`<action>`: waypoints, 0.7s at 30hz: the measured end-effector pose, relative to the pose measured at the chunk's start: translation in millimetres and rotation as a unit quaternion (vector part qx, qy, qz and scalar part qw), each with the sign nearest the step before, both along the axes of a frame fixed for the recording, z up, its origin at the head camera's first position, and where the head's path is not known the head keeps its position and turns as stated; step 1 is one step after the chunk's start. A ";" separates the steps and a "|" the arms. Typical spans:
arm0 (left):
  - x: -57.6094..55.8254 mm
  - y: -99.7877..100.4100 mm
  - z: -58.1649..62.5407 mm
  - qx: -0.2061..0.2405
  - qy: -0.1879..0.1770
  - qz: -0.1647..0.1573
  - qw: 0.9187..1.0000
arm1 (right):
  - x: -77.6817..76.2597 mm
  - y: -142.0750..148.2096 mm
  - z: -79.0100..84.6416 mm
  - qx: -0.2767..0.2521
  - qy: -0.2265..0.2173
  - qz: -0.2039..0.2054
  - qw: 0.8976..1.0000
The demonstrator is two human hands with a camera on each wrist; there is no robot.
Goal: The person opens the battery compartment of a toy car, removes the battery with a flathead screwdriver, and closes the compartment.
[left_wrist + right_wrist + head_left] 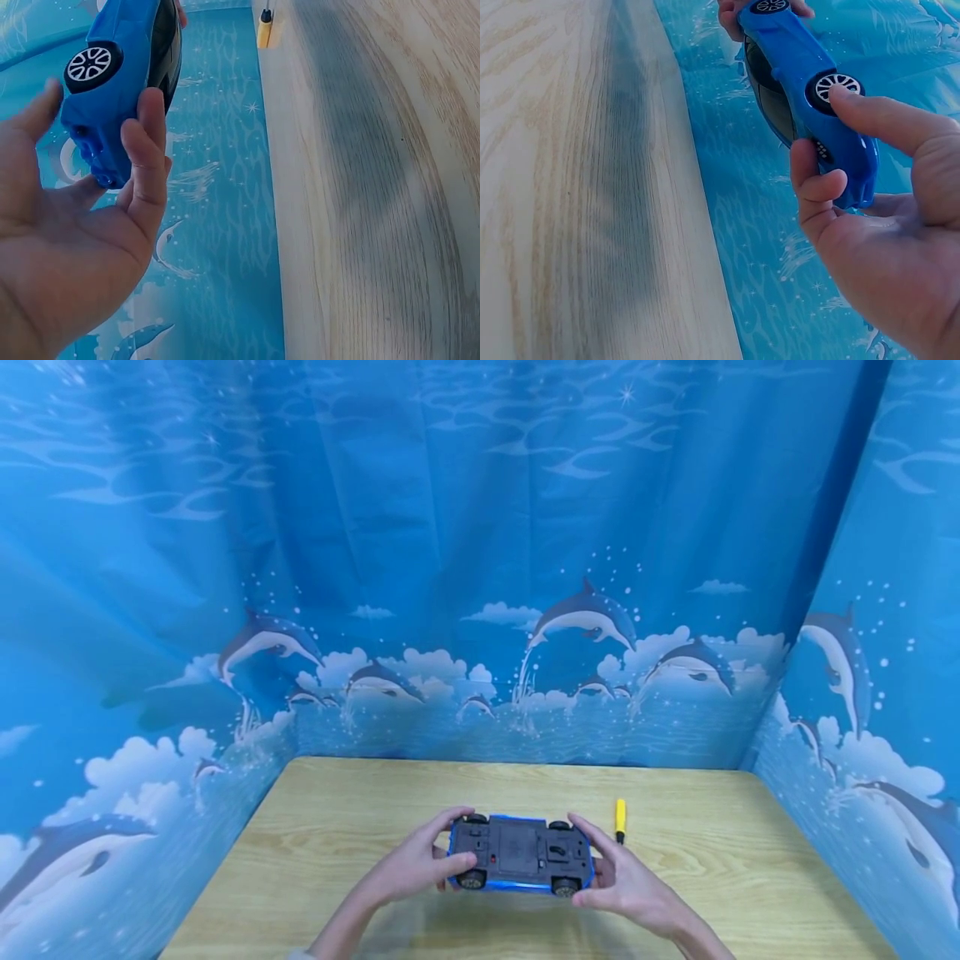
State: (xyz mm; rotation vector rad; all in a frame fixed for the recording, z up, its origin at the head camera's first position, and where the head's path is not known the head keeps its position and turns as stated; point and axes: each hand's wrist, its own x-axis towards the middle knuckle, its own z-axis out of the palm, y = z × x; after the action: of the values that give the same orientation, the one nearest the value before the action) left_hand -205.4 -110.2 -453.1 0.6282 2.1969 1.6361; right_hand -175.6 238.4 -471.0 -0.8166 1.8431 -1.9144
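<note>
A blue toy car point(517, 850) is held up above the table with its dark underside turned toward the head camera. My left hand point(416, 862) grips one end of it, the thumb lying over the underside by a wheel. At the opposite end my right hand point(626, 885) holds the car between thumb and fingers. In the left wrist view the blue side and a white-spoked wheel point(93, 64) show beside the left hand point(82, 217). The right wrist view has the right thumb touching a wheel point(838, 90), with the other fingers under the roof side.
On the wooden table point(337, 810), a screwdriver point(620, 820) with a yellow handle lies behind and right of the car. A blue curtain point(465, 568) printed with dolphins and clouds hangs around the table's back and sides.
</note>
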 end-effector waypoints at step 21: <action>3.2 0.2 -1.1 -0.077 0.092 -0.012 0.993 | -1.9 -2.6 0.8 0.019 -0.010 -0.017 1.000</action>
State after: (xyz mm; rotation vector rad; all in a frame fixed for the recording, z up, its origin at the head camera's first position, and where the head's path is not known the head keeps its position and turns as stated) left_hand -202.2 -110.0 -454.2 0.7868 2.4071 1.4289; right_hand -177.5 235.8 -470.2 -0.7549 1.8872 -1.8958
